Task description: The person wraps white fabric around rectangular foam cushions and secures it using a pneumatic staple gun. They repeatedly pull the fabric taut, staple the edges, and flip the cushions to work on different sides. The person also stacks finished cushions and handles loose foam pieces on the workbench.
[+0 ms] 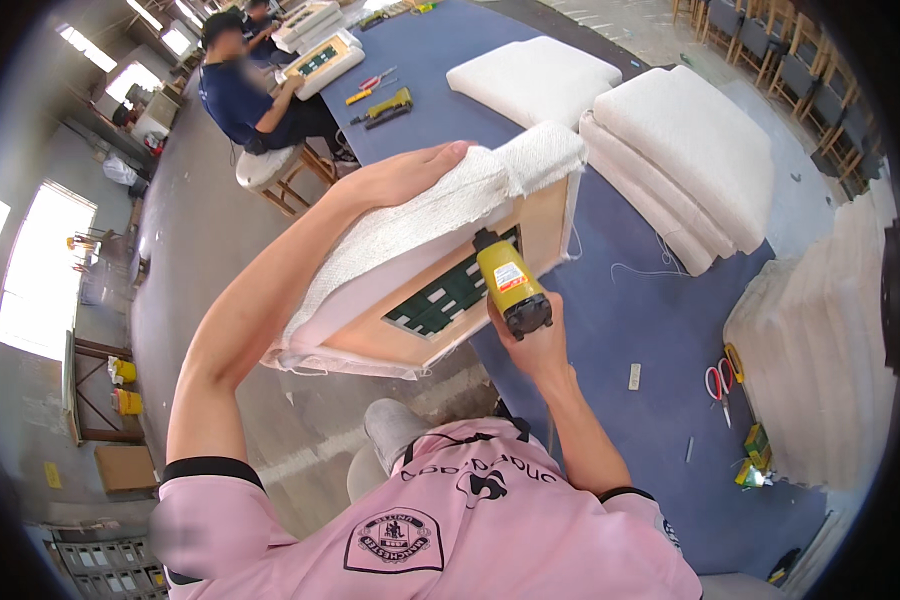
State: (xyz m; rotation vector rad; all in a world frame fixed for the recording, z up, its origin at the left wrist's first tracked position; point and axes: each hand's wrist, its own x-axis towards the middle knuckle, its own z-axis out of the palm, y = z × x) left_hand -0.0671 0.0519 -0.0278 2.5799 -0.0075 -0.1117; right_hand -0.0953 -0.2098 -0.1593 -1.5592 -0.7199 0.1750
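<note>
Currently gripping a yellow-and-black handheld power tool (511,282) in the curled right hand (536,338), nose toward the pale wooden underside of a white-fabric-covered seat pad (370,245). Resting the left hand (408,175) over its upper side; cannot tell how far closed. Tilted across the edge of a blue-topped table (620,320), near stacked white cushions (685,150).

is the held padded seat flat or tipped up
Tipped up: the padded seat slants, its wooden side with green webbing facing the yellow tool in the right hand, the left hand over its white fabric.
</note>
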